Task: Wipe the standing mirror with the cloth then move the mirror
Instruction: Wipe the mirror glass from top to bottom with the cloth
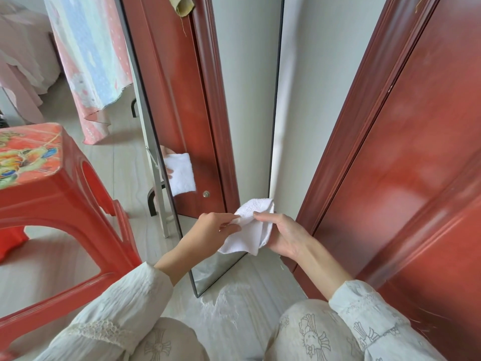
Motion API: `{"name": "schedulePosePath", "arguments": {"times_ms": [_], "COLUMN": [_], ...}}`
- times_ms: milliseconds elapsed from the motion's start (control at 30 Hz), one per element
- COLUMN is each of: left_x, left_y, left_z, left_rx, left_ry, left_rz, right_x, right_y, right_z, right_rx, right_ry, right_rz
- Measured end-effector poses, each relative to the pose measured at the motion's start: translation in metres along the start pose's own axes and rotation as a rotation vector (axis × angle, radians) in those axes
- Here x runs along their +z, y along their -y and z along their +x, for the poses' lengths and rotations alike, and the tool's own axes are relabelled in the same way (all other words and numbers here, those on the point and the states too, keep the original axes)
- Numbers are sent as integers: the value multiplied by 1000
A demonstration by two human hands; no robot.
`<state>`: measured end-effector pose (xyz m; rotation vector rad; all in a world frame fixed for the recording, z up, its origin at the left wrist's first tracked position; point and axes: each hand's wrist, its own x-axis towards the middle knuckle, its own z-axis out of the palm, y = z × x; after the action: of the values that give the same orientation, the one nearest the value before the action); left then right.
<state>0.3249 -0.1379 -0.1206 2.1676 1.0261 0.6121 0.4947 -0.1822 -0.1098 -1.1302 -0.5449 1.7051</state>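
The tall standing mirror (208, 105) with a thin dark frame rises from the floor in the middle of the view. It reflects a red door and the cloth. A white cloth (251, 230) is bunched in front of the mirror's lower part. My left hand (216, 227) pinches the cloth's left side. My right hand (283, 235) holds the cloth from the right, fingers curled round it. Both hands are just short of the glass, near its bottom right edge.
A red plastic stool (52, 191) stands close on the left. A red wooden door (406, 152) and its frame fill the right side. Behind the mirror hang a patterned sheet (91, 61) and the mirror's metal support leg (158, 188). My knees are at the bottom.
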Motion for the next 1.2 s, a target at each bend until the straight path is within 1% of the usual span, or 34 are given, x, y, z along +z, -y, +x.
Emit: {"name": "schedulePosePath", "arguments": {"times_ms": [67,133,233,300,333,400,467,500,633,733,800,833,900,1000,1033,1067,1133,1167,1200], "left_x": [-2,-3,-4,-5,-7,-10,-14,-15,-12,-12,-14,-15,-14,-12,-12,-10,-9,-8,-8], "left_y": [1,-1,-2,-1,-1,3,11,17,38,39,39,39,40,34,27,21,9,6,6], "left_z": [-1,-1,-1,-1,-1,-1,1,1,0,-1,-2,-3,-5,-5,-6,-7,-10,-12,-12], "left_rx": [-25,-33,-40,-67,-94,-188,-303,-358,-535,-598,-599,-588,-538,-444,-398,-358,-354,-356,-352], "left_ry": [-1,-38,-63,-86,-133,-295,-453,-496,-477,-513,-528,-506,-404,-237,-155,-54,158,224,247], "left_rz": [-22,-39,-48,-103,-166,-331,-452,-485,-535,-532,-514,-510,-455,-238,-226,-275,-481,-553,-577], "right_x": [-2,-5,-6,-7,-8,-9,-8,-8,-2,2,2,2,1,4,4,5,9,11,12], "right_y": [-1,-3,-4,-5,-4,-4,-4,-4,-7,-7,-7,-7,-8,-9,-9,-9,-9,-9,-8], "right_z": [0,2,1,1,0,0,-1,-1,-2,-5,-6,-6,-5,-2,-1,0,0,-1,-1], "right_rx": [-9,-18,-27,-12,2,22,31,37,47,44,29,23,30,44,35,21,-12,-33,-56], "right_ry": [27,24,-80,-138,-168,-204,-188,-172,-91,-25,13,22,3,-51,-62,-69,-57,-44,-47], "right_rz": [-8,-40,-127,-192,-206,-195,-176,-177,-254,-297,-272,-253,-241,-240,-239,-244,-237,-227,-230]}}
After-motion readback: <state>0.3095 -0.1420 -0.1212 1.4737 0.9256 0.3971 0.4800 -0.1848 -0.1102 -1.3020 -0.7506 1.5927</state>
